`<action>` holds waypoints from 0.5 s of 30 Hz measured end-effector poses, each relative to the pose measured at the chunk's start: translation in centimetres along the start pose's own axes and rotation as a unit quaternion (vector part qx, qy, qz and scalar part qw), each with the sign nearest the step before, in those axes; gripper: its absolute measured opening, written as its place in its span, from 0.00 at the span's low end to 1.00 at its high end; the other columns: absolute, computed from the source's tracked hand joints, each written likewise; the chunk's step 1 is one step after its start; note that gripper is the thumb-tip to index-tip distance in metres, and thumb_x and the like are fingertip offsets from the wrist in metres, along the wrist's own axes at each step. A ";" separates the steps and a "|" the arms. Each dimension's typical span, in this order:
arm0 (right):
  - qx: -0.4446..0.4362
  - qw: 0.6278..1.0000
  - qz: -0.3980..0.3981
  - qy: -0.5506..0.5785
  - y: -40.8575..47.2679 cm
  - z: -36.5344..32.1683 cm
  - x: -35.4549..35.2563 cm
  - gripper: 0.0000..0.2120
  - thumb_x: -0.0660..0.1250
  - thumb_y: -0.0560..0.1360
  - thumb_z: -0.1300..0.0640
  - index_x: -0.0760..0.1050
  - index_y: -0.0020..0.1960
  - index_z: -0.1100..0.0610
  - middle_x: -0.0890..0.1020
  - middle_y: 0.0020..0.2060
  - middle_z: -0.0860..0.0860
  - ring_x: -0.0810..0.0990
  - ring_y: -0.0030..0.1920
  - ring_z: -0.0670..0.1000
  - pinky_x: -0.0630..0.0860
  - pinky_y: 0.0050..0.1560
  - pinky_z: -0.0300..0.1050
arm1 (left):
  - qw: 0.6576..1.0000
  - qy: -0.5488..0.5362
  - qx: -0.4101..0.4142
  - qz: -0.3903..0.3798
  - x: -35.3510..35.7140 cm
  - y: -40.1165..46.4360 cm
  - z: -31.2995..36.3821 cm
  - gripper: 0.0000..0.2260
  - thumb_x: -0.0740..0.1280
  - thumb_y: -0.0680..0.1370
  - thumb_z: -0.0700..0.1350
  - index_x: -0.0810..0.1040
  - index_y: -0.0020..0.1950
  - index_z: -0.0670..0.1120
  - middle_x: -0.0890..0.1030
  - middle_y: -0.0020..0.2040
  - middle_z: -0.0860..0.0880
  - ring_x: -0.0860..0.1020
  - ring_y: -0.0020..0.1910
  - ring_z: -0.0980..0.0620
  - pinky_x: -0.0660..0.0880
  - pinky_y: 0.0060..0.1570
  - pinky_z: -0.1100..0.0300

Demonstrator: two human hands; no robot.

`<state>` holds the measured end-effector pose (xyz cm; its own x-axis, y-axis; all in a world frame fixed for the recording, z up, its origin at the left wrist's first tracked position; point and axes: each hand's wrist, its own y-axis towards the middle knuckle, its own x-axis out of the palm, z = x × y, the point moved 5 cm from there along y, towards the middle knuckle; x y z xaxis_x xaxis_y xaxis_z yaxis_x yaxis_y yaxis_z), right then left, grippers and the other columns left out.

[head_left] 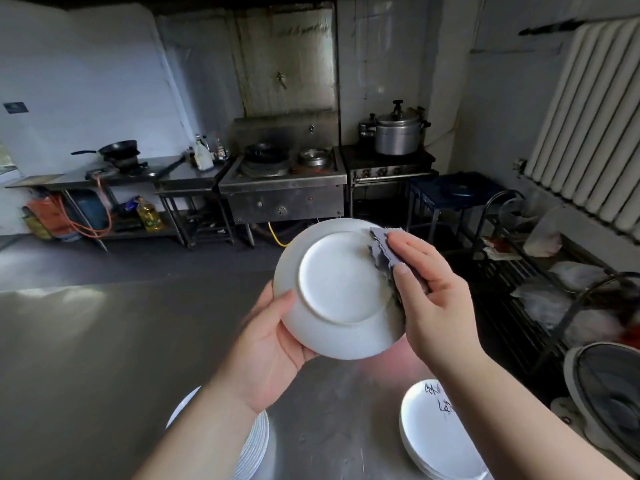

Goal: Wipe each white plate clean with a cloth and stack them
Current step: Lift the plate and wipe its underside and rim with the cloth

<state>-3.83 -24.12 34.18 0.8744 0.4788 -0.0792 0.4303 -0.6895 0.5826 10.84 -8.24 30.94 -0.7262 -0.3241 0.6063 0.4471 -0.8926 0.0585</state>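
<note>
My left hand (266, 344) grips a white plate (341, 285) by its lower left rim and holds it above the steel table, underside facing me. My right hand (429, 292) pinches a grey cloth (388, 251) against the plate's right rim. On the table below, a stack of white plates (254, 441) sits under my left forearm. A second stack of plates (433, 434) at the lower right has dark marks on its top plate.
The steel table (104, 358) stretches to the left. Across the floor stand a wok stove (282, 181), a counter with a pan (117, 148) and a large pot (398, 133). A wire rack (526, 271) and a fan (609, 396) stand at the right.
</note>
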 end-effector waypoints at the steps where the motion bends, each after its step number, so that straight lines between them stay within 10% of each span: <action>1: -0.014 1.000 -0.014 -0.021 0.2 -0.1 0.0 0.18 0.64 0.83 0.57 0.79 0.71 0.53 0.78 0.70 0.39 0.74 0.73 0.42 0.67 0.71 0.31 | 1.000 0.012 0.002 0.003 -0.2 0.0 0.0 0.22 0.69 0.79 0.48 0.76 0.74 0.53 0.77 0.74 0.43 0.80 0.68 0.43 0.82 0.52 0.42; 8: -0.059 0.975 -0.134 -0.167 -8.9 0.6 4.4 0.37 0.52 0.86 0.41 0.43 0.85 0.60 0.42 0.85 0.51 0.42 0.85 0.54 0.46 0.83 0.49 | 0.996 -0.025 0.063 0.050 -1.0 -0.5 -1.9 0.22 0.68 0.79 0.43 0.75 0.74 0.47 0.77 0.73 0.40 0.78 0.70 0.38 0.82 0.55 0.42; 15: -0.005 0.984 -0.091 -0.152 -6.0 1.8 3.9 0.35 0.47 0.85 0.38 0.40 0.84 0.53 0.37 0.83 0.36 0.37 0.84 0.45 0.40 0.82 0.43 | 0.994 -0.050 0.078 0.060 0.8 -0.3 -2.6 0.23 0.64 0.81 0.40 0.69 0.77 0.45 0.78 0.72 0.39 0.79 0.69 0.37 0.82 0.58 0.42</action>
<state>-2.62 -19.14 28.95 0.8108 0.4081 -0.4197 0.5846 -0.6020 0.5440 8.80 -9.02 29.36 -0.6101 -0.3861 0.6919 0.6091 -0.7870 0.0979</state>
